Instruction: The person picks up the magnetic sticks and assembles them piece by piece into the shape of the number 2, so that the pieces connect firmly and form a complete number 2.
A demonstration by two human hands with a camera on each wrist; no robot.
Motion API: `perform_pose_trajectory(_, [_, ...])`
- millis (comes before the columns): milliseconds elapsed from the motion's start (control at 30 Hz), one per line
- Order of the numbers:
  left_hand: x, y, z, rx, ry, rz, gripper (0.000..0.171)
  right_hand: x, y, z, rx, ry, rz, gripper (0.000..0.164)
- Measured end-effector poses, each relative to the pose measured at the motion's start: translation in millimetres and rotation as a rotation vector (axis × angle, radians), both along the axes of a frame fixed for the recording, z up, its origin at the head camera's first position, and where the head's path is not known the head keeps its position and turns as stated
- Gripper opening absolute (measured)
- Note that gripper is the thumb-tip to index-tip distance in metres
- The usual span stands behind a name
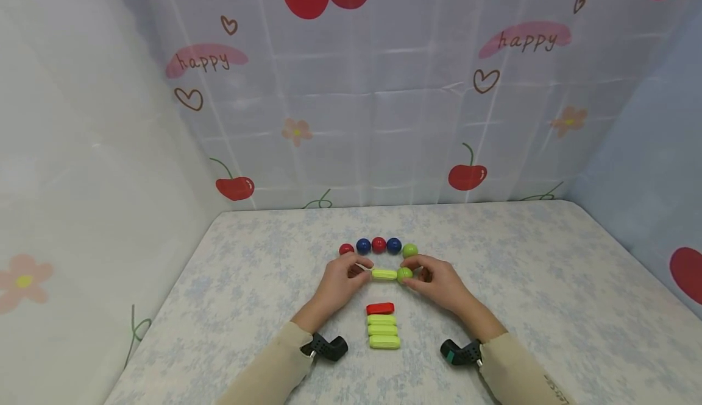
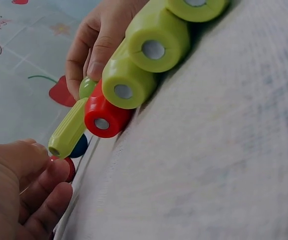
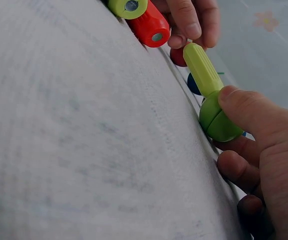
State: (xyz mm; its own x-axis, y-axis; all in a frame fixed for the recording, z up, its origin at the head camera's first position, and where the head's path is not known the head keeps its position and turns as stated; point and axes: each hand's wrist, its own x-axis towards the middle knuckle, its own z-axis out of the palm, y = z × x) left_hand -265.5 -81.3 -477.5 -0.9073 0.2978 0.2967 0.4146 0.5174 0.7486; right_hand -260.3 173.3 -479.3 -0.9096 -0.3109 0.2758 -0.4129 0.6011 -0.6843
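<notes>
My left hand [image 1: 342, 280] has its thumb and index fingertips at the left end of a ribbed yellow-green magnetic rod [image 1: 384, 274], pinching it at the very tip. A dark magnet dot shows on that end in the left wrist view. At the rod's other end sits a green ball [image 3: 218, 120], against the rod. My right hand [image 1: 441, 280] grips this ball between thumb and fingers. The rod lies roughly level between both hands, in front of a row of balls. In the right wrist view a seam line runs round the green ball.
Behind the hands, a curved row holds a red ball [image 1: 346, 249], a blue ball [image 1: 364, 246], another red ball [image 1: 379, 245], another blue ball [image 1: 393, 245] and a green ball [image 1: 410, 250]. Nearer lie a red rod [image 1: 381, 309] and several yellow-green rods [image 1: 382, 330], stacked in a column on the patterned tabletop [image 1: 263, 271].
</notes>
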Motion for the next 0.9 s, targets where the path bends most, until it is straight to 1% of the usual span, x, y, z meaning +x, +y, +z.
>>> perform_pose_trajectory(200, [-1.4, -2, 1.7, 0.061, 0.015, 0.052, 0.012, 0.2, 0, 0.1, 0.003, 0.008, -0.005, 0.028])
perform_pose_trajectory(433, [-5.5, -5, 5.1, 0.109, 0.032, 0.156, 0.011, 0.1, 0, 0.4, 0.000, 0.005, 0.002, 0.028])
perform_pose_trajectory(500, [-6.2, -6, 5.3, 0.120, 0.050, 0.176, 0.012, 0.1, 0, 0.0, 0.004, 0.003, 0.000, 0.028])
perform_pose_trajectory(700, [-6.9, -10, 6.7, 0.100, 0.151, 0.248, 0.014, 0.2, 0, -0.1, 0.010, -0.004, -0.009, 0.029])
perform_pose_trajectory(800, [-7.4, -11, 6.9, 0.080, 0.148, 0.293, 0.018, 0.5, 0, -0.1, 0.012, -0.013, -0.014, 0.029])
perform_pose_trajectory(900, [-8.7, -12, 6.5, 0.074, 0.126, 0.312, 0.024, 0.6, 0, -0.1, 0.012, -0.018, -0.016, 0.029])
